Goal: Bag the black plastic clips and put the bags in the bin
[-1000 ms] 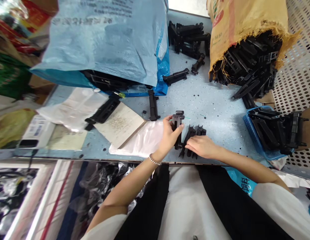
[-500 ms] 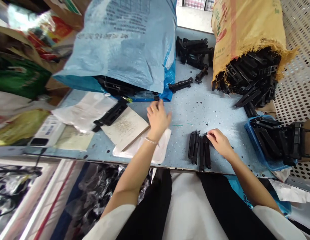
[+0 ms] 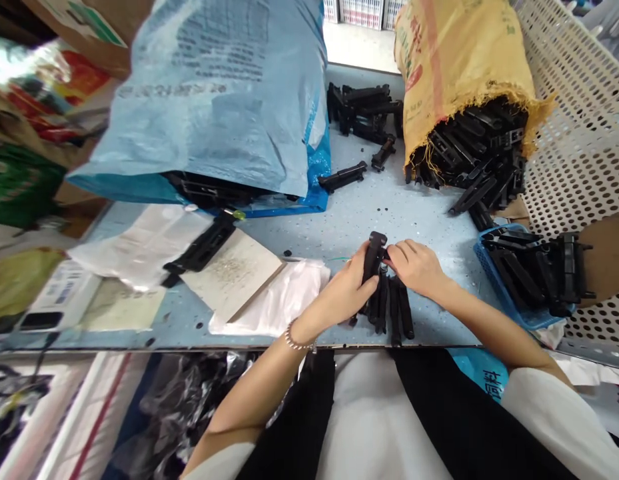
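Note:
My left hand [image 3: 346, 290] is wrapped round a long black plastic part [image 3: 374, 255], held upright above the bench. My right hand [image 3: 415, 268] is closed against the part's right side, its fingertips pinched at a small dark bit too hidden to name. Below the hands, several more black plastic parts [image 3: 395, 310] lie side by side near the bench's front edge. Another black part [image 3: 202, 247] rests across a pale board [image 3: 234, 273] on the left.
A blue sack [image 3: 214, 100] and a yellow sack [image 3: 464, 60] spill black parts onto the blue bench [image 3: 389, 207]. More parts fill a blue basket [image 3: 499, 293] at the right, beside a perforated white panel [image 3: 584, 147]. White plastic bags [image 3: 284, 297] lie left of my hands.
My left hand has come right and down from the blue sack's mouth and now holds a black plastic part. My right hand has moved slightly to meet it. The view has shifted.

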{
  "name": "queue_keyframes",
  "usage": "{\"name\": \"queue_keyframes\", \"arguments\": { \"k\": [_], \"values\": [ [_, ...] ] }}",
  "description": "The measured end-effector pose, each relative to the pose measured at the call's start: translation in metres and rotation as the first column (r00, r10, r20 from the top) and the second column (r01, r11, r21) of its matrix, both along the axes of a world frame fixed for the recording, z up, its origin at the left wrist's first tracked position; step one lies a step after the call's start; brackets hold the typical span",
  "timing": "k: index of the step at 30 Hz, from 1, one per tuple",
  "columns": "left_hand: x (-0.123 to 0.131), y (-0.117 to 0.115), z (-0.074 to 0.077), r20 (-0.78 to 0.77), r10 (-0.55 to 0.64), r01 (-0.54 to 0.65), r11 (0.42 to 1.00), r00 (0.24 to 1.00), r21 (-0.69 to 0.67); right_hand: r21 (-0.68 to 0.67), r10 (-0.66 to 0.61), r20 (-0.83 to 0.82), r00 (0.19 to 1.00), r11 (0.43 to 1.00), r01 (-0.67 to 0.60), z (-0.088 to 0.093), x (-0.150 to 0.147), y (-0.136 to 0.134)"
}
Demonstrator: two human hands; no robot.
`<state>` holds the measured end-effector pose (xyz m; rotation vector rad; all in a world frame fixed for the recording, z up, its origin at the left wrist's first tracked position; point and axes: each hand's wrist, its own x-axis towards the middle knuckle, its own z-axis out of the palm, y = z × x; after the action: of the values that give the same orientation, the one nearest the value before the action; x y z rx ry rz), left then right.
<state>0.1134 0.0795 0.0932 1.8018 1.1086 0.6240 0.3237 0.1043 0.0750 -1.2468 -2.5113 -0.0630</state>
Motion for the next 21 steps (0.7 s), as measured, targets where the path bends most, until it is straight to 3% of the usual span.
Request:
{"name": "queue_keyframes", "arguments": {
  "k": [4,7,9,12,15,18,21],
  "values": [
    [0.002,-0.005,-0.008,0.026,-0.016,0.019,0.993,1.000,-0.115,-0.094,0.118,-0.016,0.993,0.988,-0.119,-0.015,0.014,0.003],
    [0.007,0.003,-0.025,0.127,0.111,-0.083,0.975,0.986,-0.205,-0.265,-0.008,-0.113,0.994,0.964,-0.023,-0.024,0.012,-0.002],
    [0.008,0.011,-0.035,0.193,0.237,-0.187,0.951,0.952,-0.245,-0.321,-0.018,-0.138,0.990,0.947,-0.027,-0.025,0.004,-0.013],
    [0.008,0.019,-0.042,0.235,0.369,-0.294,0.907,0.899,-0.302,-0.203,0.181,-0.086,0.980,0.960,-0.195,-0.021,-0.013,-0.036],
    [0.007,0.019,-0.043,0.246,0.396,-0.290,0.881,0.885,-0.373,-0.066,0.311,0.007,0.950,0.948,-0.310,-0.024,-0.025,-0.052],
    [0.005,0.007,-0.048,0.256,0.462,-0.356,0.859,0.849,-0.367,-0.116,0.341,0.020,0.940,0.934,-0.337,-0.035,-0.032,-0.056],
    [-0.003,-0.011,-0.066,0.227,0.533,-0.482,0.841,0.815,-0.244,-0.244,0.305,0.002,0.952,0.924,-0.295,-0.041,-0.036,-0.058]
  ]
}}
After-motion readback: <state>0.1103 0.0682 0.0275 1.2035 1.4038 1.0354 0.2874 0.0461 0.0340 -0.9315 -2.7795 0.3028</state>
